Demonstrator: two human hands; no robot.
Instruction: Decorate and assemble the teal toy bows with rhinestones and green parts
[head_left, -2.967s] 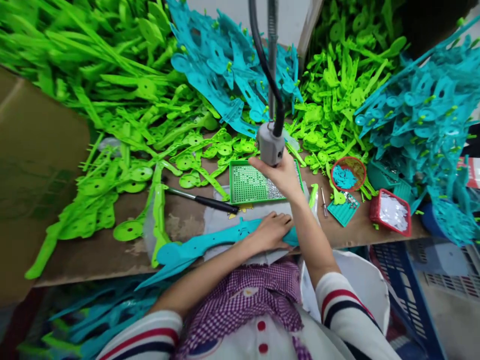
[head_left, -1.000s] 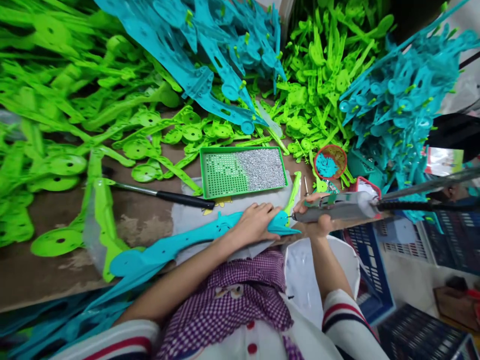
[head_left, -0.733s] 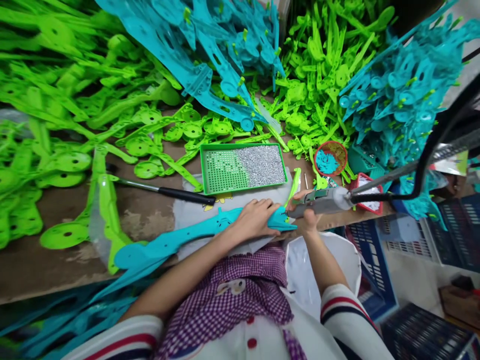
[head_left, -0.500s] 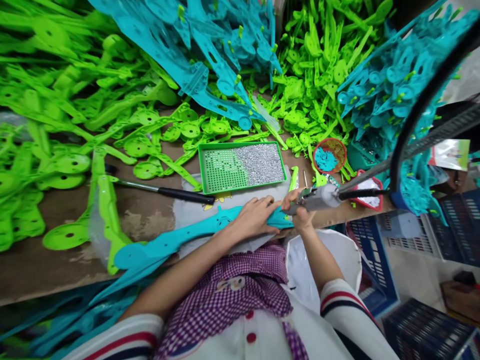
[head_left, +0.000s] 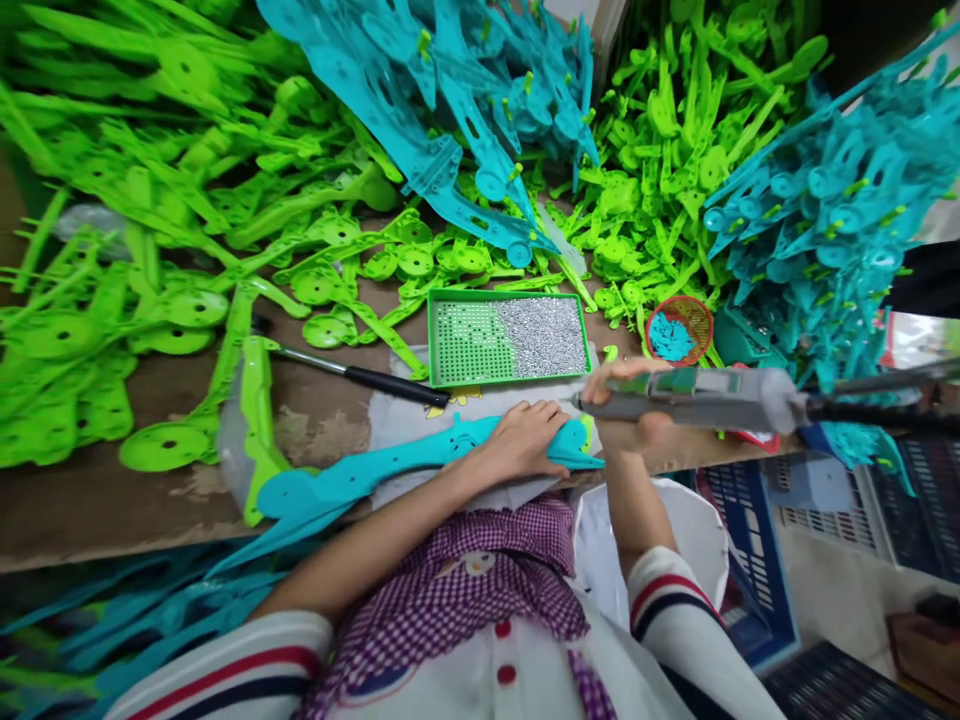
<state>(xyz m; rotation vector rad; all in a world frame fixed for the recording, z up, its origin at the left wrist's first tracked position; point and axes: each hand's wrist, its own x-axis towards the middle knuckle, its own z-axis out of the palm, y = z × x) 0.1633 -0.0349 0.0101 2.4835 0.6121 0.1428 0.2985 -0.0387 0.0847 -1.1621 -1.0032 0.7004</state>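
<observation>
A long blue plastic part [head_left: 397, 464] lies across the near edge of the bench. My left hand [head_left: 525, 438] is closed over its right portion, fingers on the far side and thumb toward me. The part's pointed right end, with a small lime piece by it, sticks out past my fingers. My right hand [head_left: 626, 385] grips a grey power screwdriver [head_left: 705, 398], blurred by motion, held roughly level just above and right of that end. Its tip is apart from the part. Behind my hands, a green perforated tray [head_left: 465, 350] holds many small silver screws in its right half.
Lime plastic parts [head_left: 180, 310] heap up at left and back, with blue parts [head_left: 465, 150] among them and more at right. A black-handled tool [head_left: 390, 384] lies left of the tray. A red basket [head_left: 680, 332] holds small blue pieces. Blue crates [head_left: 757, 560] stand below right.
My right hand has lifted the screwdriver off the blue part's right end and swung it level. My left hand stays on the part. The whole view has shifted slightly.
</observation>
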